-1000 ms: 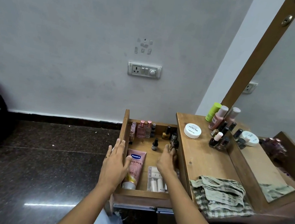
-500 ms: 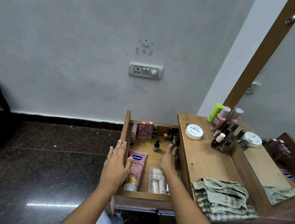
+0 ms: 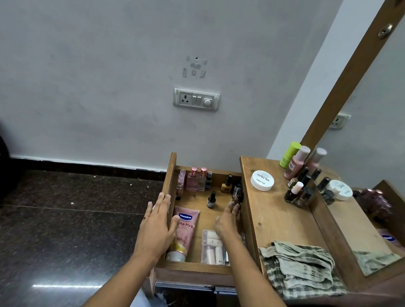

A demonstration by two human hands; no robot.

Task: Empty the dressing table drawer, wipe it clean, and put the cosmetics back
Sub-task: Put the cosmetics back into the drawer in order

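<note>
Drawer (image 3: pixel 195 267) holds lotion tube (image 3: pixel 184 230), small bottles (image 3: pixel 196 182).

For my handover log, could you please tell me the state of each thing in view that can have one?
drawer: pulled open, cosmetics inside.
Vaseline tube: lying flat in it, capped.
white jar: lid on, on the tabletop.
cloth: crumpled on the tabletop.
left hand: fingers straight, resting on the drawer's left wall.
right hand: inside the drawer, fingers at a dark bottle; grip unclear.

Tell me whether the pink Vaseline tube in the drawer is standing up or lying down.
Lying down. The Vaseline tube lies flat on the drawer floor, label up, cap toward the front.
</note>
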